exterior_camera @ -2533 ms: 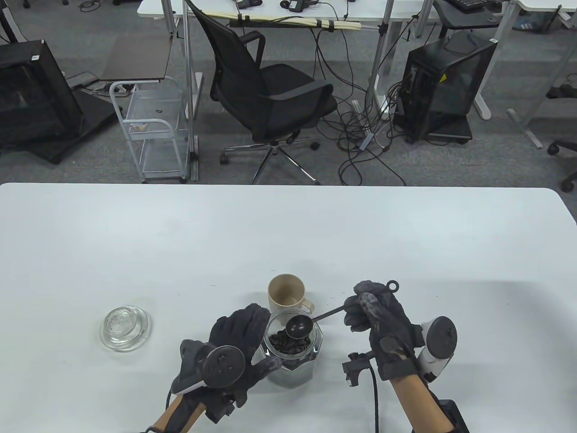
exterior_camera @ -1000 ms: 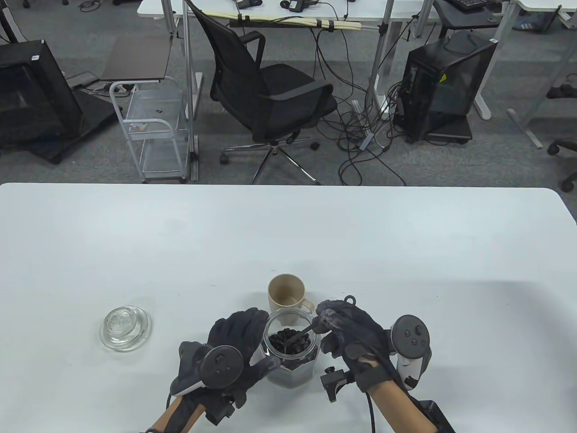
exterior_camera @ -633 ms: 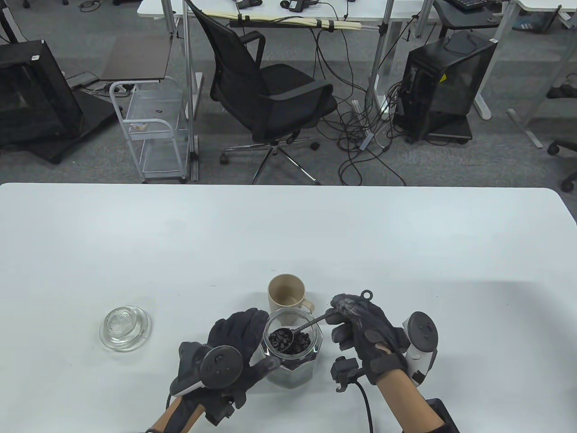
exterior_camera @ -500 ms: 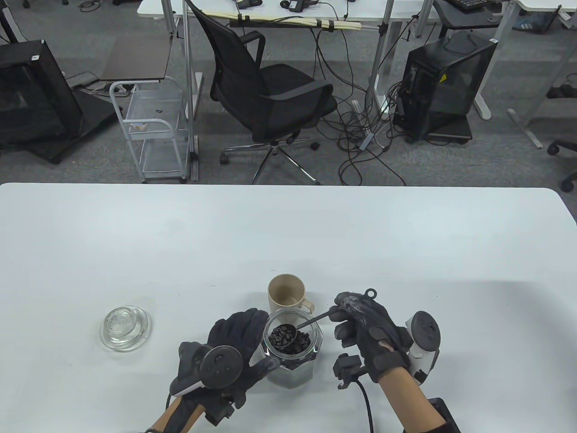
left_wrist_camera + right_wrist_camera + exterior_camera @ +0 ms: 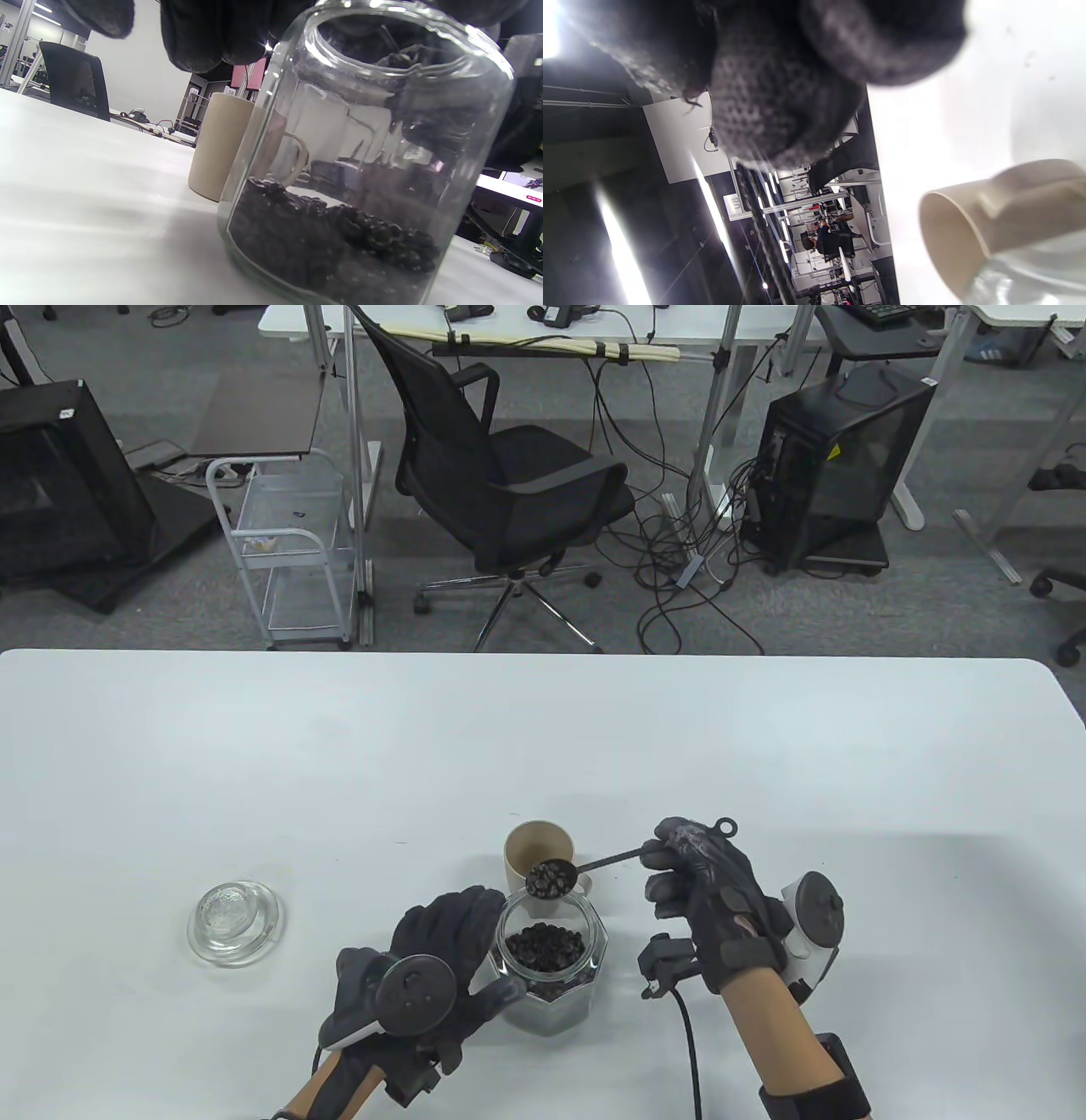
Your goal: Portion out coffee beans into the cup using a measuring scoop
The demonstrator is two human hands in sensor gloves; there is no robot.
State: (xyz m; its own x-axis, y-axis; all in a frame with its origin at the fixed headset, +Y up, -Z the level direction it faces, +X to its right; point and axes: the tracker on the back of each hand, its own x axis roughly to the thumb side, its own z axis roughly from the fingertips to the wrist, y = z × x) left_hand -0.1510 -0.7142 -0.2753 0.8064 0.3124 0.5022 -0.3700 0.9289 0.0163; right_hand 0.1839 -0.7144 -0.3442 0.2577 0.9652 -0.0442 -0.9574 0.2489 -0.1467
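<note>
Low in the middle of the table view, the right hand pinches the handle of the scoop, which is full of coffee beans and sits over the near rim of the cup, so scooping looks done and tipping is left (no beans show in the cup yet). At the top of the left wrist view, the left hand curls around the glass jar, still part full. On the right of the right wrist view, the cup's mouth looks bare inside.
</note>
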